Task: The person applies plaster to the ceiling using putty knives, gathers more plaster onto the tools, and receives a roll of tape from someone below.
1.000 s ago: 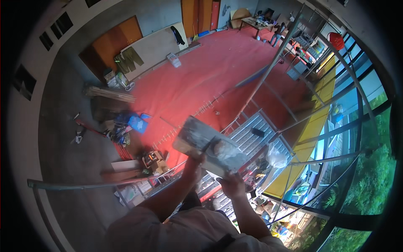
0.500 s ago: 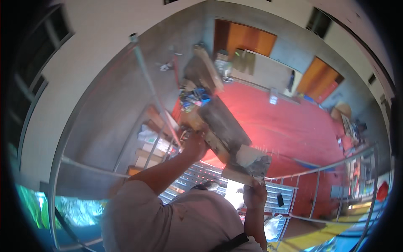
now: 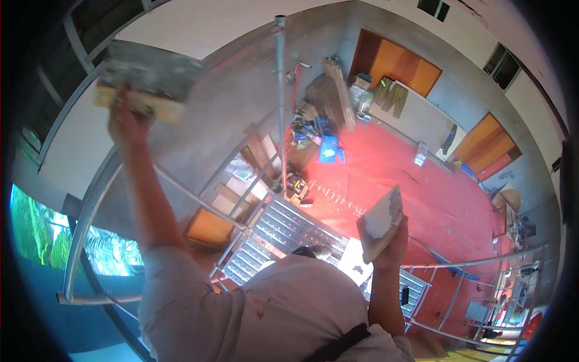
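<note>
My left hand (image 3: 128, 120) is raised at the far left, its arm stretched out. Its fingers close on a rectangular plastering float (image 3: 151, 69), with a dark grey, smeared face and a yellowish edge; motion blurs it. The float is up by the pale wall, and I cannot tell whether it touches. Lower and to the right, my right hand (image 3: 395, 241) grips a small flat board (image 3: 370, 244) from its right side. Pale grey paste (image 3: 384, 214) covers the board's upper face. The two hands are far apart.
A perforated metal scaffold platform (image 3: 289, 223) lies below me, with metal rails (image 3: 199, 196) around it and an upright pole (image 3: 280, 90) ahead. Far below is a red floor (image 3: 374, 157). Boxes and boards (image 3: 247, 175) lean by the left wall, near a blue bag (image 3: 328, 149).
My left hand has swung the float up and left, away from the board, toward the wall. The right hand with the board has risen slightly. My view has shifted left.
</note>
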`<state>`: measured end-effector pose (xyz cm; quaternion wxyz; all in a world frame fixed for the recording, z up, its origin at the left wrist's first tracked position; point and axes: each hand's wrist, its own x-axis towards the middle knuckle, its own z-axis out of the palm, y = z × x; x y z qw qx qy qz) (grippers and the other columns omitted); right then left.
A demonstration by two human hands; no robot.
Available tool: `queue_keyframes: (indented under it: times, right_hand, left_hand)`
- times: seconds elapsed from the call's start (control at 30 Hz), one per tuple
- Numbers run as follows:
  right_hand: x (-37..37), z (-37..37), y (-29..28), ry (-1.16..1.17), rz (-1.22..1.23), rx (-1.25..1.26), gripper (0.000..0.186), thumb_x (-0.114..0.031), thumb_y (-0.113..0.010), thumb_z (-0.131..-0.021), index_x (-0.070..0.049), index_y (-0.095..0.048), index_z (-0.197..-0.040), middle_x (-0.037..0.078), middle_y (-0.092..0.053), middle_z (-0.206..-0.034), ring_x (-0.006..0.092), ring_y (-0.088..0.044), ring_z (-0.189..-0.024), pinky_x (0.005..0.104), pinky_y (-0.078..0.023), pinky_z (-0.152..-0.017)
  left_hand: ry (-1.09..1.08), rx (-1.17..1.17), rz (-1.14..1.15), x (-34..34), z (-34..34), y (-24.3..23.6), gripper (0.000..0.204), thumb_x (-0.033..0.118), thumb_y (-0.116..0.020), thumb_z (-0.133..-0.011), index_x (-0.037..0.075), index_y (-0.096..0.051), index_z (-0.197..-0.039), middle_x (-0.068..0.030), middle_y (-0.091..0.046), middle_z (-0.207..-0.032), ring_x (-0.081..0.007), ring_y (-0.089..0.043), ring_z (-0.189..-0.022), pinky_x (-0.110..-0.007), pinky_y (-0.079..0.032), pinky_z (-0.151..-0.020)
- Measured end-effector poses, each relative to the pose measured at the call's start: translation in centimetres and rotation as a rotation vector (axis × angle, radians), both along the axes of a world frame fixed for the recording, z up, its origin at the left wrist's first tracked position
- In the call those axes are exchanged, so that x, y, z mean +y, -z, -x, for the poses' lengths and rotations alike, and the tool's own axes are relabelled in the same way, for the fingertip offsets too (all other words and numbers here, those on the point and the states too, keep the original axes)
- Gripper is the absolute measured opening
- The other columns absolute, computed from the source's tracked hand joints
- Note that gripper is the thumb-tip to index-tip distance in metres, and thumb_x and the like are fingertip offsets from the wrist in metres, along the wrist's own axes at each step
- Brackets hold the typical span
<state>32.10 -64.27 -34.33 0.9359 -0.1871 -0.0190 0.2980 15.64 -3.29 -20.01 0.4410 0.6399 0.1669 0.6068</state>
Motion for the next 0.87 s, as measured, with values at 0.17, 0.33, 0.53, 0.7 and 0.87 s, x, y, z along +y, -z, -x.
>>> queue_keyframes:
  times: [0.17, 0.33, 0.53, 0.7, 0.87]
  right_hand:
    - [1.0, 1.4, -1.5, -0.073, 0.021, -0.121, 0.054, -0.036, -0.048, -0.102, -0.013, -0.034, -0.148, 0.005, -0.05, -0.133, 0.02, -0.048, -0.122, 0.0482, -0.037, -0.107]
    - [3.4, 1.7, -1.4, -0.102, 0.011, -0.014, 0.053, -0.03, -0.046, -0.103, -0.012, -0.032, -0.15, 0.004, -0.044, -0.145, 0.0207, -0.042, -0.132, 0.0502, -0.024, -0.117]
    - [8.9, 1.6, -2.3, -0.222, -0.268, -0.068, 0.052, -0.027, -0.044, -0.104, -0.007, -0.031, -0.15, 0.009, -0.038, -0.149, 0.0219, -0.04, -0.135, 0.0551, -0.02, -0.119]
    - [11.6, 1.3, -1.7, -0.186, -0.185, 0.061, 0.056, -0.031, -0.046, -0.102, -0.004, -0.028, -0.148, 0.015, -0.039, -0.147, 0.0362, -0.032, -0.14, 0.0621, -0.019, -0.118]
    - [15.4, 0.5, -3.8, -0.272, -0.253, -0.126, 0.061, -0.034, -0.051, -0.1, -0.008, -0.025, -0.149, 0.012, -0.036, -0.149, 0.0369, -0.032, -0.14, 0.0655, -0.018, -0.117]
  left_hand:
    - [-1.155, 0.897, -0.601, 5.4, 6.9, -3.8, 0.071, 0.026, -0.076, -0.074, 0.011, -0.05, -0.139, -0.013, -0.065, -0.122, -0.0312, -0.064, -0.108, -0.041, -0.053, -0.09]
    - [-1.168, 1.062, -0.546, 6.2, 3.1, -2.7, 0.078, 0.034, -0.079, -0.07, 0.014, -0.05, -0.139, -0.0096, -0.062, -0.129, -0.0278, -0.06, -0.117, -0.037, -0.052, -0.095]
    - [-0.687, 0.857, -0.229, 6.2, 3.6, -3.1, 0.069, 0.03, -0.082, -0.069, 0.019, -0.057, -0.132, -0.0076, -0.061, -0.132, -0.0257, -0.058, -0.121, -0.034, -0.049, -0.101]
    - [-0.688, 0.965, -0.37, 8.6, 5.3, -1.2, 0.057, 0.012, -0.077, -0.073, 0.022, -0.061, -0.127, -0.0051, -0.063, -0.128, -0.0221, -0.059, -0.119, -0.031, -0.047, -0.102]
    - [0.191, 0.007, 0.324, 6.6, 2.3, -2.3, 0.059, 0.019, -0.074, -0.081, 0.017, -0.053, -0.137, -0.018, -0.056, -0.136, -0.0366, -0.053, -0.126, -0.054, -0.045, -0.102]
